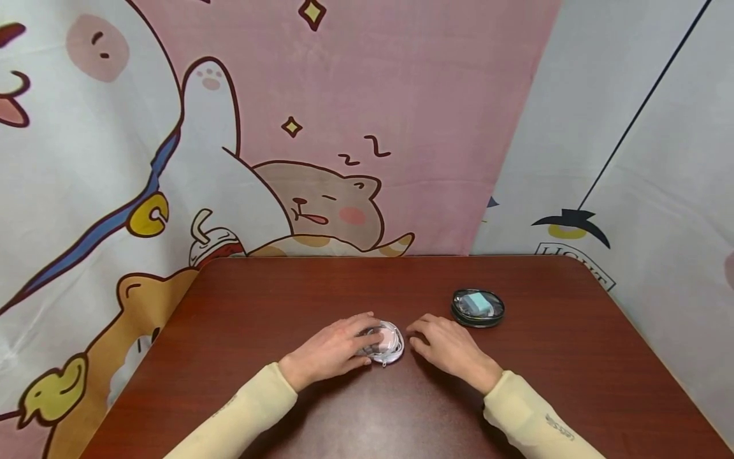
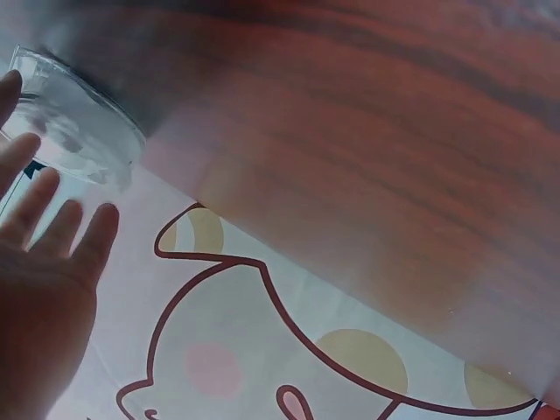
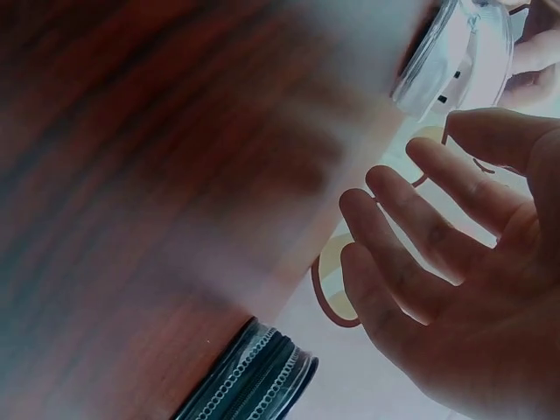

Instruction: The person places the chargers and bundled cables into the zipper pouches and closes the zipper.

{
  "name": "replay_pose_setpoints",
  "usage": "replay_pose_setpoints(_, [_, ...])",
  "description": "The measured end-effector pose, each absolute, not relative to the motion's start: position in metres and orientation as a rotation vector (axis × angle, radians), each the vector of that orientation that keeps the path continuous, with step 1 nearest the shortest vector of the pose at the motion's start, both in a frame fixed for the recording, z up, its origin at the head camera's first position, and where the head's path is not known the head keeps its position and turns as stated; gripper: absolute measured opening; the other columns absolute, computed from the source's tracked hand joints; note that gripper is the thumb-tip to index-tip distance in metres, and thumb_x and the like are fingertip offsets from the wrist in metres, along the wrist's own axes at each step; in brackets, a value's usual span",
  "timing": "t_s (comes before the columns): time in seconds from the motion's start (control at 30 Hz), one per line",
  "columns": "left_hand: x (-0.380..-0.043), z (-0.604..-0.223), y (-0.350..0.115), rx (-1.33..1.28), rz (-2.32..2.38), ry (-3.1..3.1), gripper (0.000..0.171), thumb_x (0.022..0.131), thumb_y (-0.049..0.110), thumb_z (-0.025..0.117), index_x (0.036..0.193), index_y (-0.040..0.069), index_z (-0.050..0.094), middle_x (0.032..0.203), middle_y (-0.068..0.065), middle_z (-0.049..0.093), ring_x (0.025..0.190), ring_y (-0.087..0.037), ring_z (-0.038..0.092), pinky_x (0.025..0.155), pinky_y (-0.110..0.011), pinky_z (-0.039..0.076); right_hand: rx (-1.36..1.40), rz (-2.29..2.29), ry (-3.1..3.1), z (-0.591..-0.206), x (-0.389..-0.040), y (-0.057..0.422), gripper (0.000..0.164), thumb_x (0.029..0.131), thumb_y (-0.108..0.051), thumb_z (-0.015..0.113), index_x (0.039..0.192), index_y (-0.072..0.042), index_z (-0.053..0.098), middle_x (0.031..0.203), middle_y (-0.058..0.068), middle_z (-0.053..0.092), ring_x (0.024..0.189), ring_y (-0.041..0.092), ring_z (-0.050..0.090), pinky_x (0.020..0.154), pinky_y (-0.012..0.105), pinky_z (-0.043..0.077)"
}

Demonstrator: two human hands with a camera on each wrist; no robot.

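A small round clear zip pouch [image 1: 392, 344] with white trim lies on the table in front of me, a coiled white cable and something pale pink showing inside. My left hand [image 1: 335, 347] reaches over its left side, with a finger across the top and the thumb by the near edge. In the left wrist view, those fingers are spread and loosely straight beside the pouch [image 2: 79, 131]. Just right of the pouch, my right hand [image 1: 450, 347] hovers palm down with relaxed fingers and nothing in them. The right wrist view has its fingers apart, with the pouch [image 3: 459, 61] beyond the thumb.
Behind the right hand sits an oval black-edged zip pouch [image 1: 478, 308] with a clear top and a light blue item inside. The reddish-brown wooden table [image 1: 275, 293] ends at a cartoon-printed cloth [image 1: 436, 127] hanging behind and along the sides.
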State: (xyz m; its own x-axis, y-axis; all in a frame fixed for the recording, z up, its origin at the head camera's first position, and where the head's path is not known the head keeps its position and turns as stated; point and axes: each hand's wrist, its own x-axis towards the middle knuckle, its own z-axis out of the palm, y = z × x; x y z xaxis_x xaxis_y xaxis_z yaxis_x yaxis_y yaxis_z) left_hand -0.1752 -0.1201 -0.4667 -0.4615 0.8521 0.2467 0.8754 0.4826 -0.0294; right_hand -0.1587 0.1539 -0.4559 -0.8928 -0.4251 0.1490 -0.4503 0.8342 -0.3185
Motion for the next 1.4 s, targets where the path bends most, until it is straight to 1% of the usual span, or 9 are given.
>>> replay_pose_setpoints(0.07, [-0.176,-0.467,-0.119,-1.534,-0.174,-2.509,0.051,0.094,0.031,0.078,0.14,0.013,0.063,0.151,-0.008,0.052,0.144,-0.03,0.046,0.114,-0.042,0.042,0.696,0.544,-2.943,-0.457,-0.158,0.154,0.02,0.093,-0.019,0.076,0.112,-0.013,0.077,0.112,0.003,0.071,0.099,0.024,0.069,0.083,0.045,0.056])
replay_pose_setpoints(0.17, [-0.176,-0.467,-0.118,-1.577,-0.215,-2.548,0.054,0.096,0.028,0.077,0.144,0.012,0.058,0.156,-0.008,0.048,0.146,-0.032,0.043,0.116,-0.045,0.039,0.687,0.545,-2.952,-0.457,-0.157,0.155,0.02,0.094,-0.019,0.076,0.113,-0.013,0.077,0.112,0.003,0.071,0.099,0.024,0.069,0.083,0.045,0.056])
replay_pose_setpoints(0.33, [-0.176,-0.466,-0.115,-1.592,-0.212,-2.519,0.053,0.096,0.024,0.076,0.145,0.014,0.058,0.154,-0.009,0.051,0.141,-0.031,0.05,0.111,-0.049,0.044,0.687,0.532,-2.951,-0.457,-0.156,0.155,0.021,0.093,-0.02,0.077,0.113,-0.013,0.077,0.112,0.003,0.071,0.1,0.024,0.069,0.083,0.045,0.056])
replay_pose_setpoints(0.5, [-0.178,-0.466,-0.112,-1.551,-0.175,-2.467,0.05,0.096,0.027,0.077,0.142,0.014,0.062,0.149,-0.012,0.056,0.135,-0.031,0.056,0.109,-0.044,0.048,0.691,0.528,-2.951,-0.457,-0.155,0.156,0.021,0.092,-0.021,0.078,0.112,-0.013,0.077,0.11,0.002,0.071,0.1,0.022,0.069,0.084,0.044,0.056])
replay_pose_setpoints(0.67, [-0.177,-0.465,-0.108,-1.437,-0.156,-2.556,0.048,0.1,0.032,0.07,0.144,0.013,0.062,0.15,-0.013,0.056,0.135,-0.03,0.056,0.107,-0.042,0.049,0.68,0.546,-2.962,-0.457,-0.154,0.156,0.019,0.092,-0.021,0.079,0.11,-0.014,0.077,0.107,0.0,0.071,0.098,0.021,0.069,0.083,0.044,0.056])
replay_pose_setpoints(0.8, [-0.176,-0.465,-0.105,-1.376,-0.151,-2.597,0.049,0.102,0.033,0.068,0.144,0.01,0.061,0.15,-0.014,0.056,0.135,-0.029,0.057,0.107,-0.042,0.049,0.683,0.56,-2.944,-0.458,-0.153,0.153,0.015,0.091,-0.021,0.08,0.104,-0.015,0.077,0.1,-0.002,0.07,0.092,0.019,0.068,0.078,0.042,0.056])
replay_pose_setpoints(0.97, [-0.174,-0.464,-0.1,-1.32,-0.138,-2.622,0.049,0.102,0.034,0.067,0.145,0.011,0.061,0.15,-0.013,0.056,0.134,-0.027,0.057,0.106,-0.04,0.049,0.699,0.547,-2.888,-0.46,-0.153,0.148,0.01,0.089,-0.023,0.082,0.093,-0.018,0.075,0.087,-0.007,0.064,0.077,0.013,0.064,0.066,0.035,0.053])
replay_pose_setpoints(1.1, [-0.173,-0.465,-0.096,-1.249,-0.121,-2.63,0.049,0.101,0.036,0.067,0.144,0.012,0.062,0.148,-0.012,0.058,0.131,-0.026,0.06,0.101,-0.04,0.053,0.72,0.538,-2.842,-0.462,-0.153,0.143,0.013,0.087,-0.024,0.084,0.087,-0.019,0.072,0.081,-0.009,0.059,0.069,0.01,0.058,0.06,0.032,0.049])
replay_pose_setpoints(1.4, [-0.171,-0.468,-0.087,-1.143,-0.143,-2.609,0.049,0.098,0.038,0.072,0.14,0.013,0.066,0.141,-0.013,0.063,0.121,-0.026,0.067,0.088,-0.041,0.059,0.751,0.487,-2.806,-0.464,-0.155,0.133,0.026,0.086,-0.029,0.086,0.077,-0.019,0.064,0.072,-0.009,0.051,0.059,0.006,0.045,0.051,0.026,0.039])
